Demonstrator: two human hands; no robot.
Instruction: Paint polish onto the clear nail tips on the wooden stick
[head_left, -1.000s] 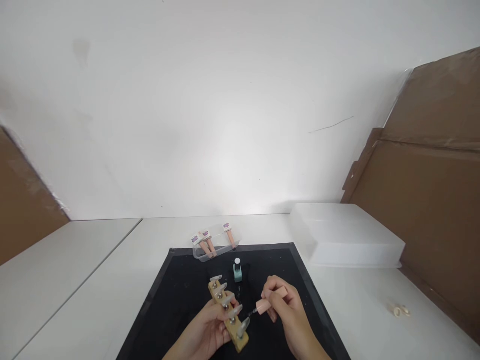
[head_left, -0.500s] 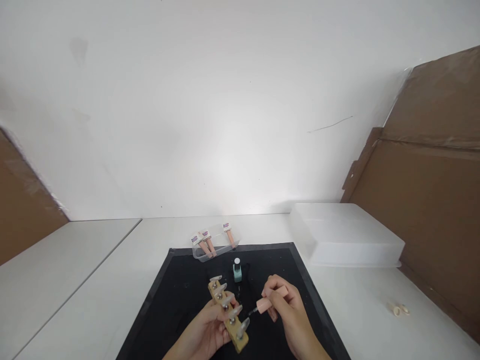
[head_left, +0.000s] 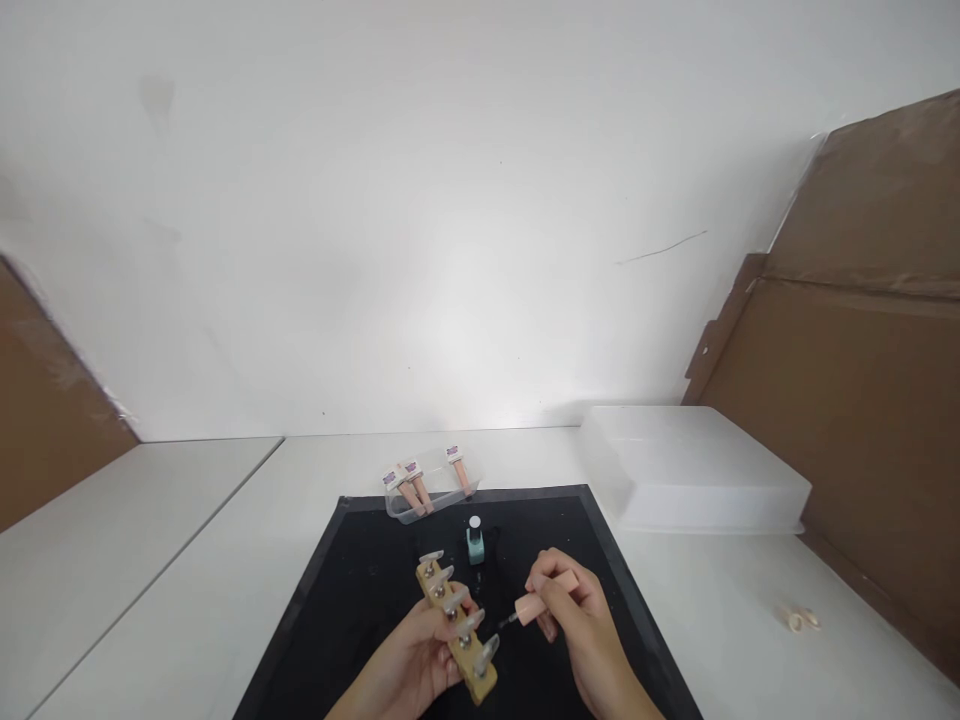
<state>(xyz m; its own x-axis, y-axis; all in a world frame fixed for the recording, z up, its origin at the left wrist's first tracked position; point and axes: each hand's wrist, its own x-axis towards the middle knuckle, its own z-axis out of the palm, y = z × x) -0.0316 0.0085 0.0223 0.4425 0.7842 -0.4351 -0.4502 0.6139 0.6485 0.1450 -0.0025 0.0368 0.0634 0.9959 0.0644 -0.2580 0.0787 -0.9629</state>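
My left hand [head_left: 420, 650] grips a yellowish wooden strip [head_left: 477, 672] that carries several clear nail tips on metal studs. The strip slants from upper left to lower right over a black mat [head_left: 360, 580]. Between the fingers of my right hand [head_left: 574, 610] is a pink-handled brush [head_left: 531, 608], its thin bristle end pointing left, close to the nearest nail tip [head_left: 487, 650]; whether they touch is hard to tell. A small teal bottle [head_left: 475, 548] with a black and white top stands upright on the mat beyond the strip.
Behind the mat, a clear tray [head_left: 405, 514] holds pink tubes [head_left: 421, 492] with printed labels. A translucent white bin [head_left: 705, 480] rests at the right rear. Small beige rings [head_left: 796, 620] lie on the white table [head_left: 187, 590]. Brown cardboard [head_left: 855, 400] stands at both sides.
The brush in my right hand has shifted very slightly to the right. My left hand and the wooden strip look nearly unmoved.
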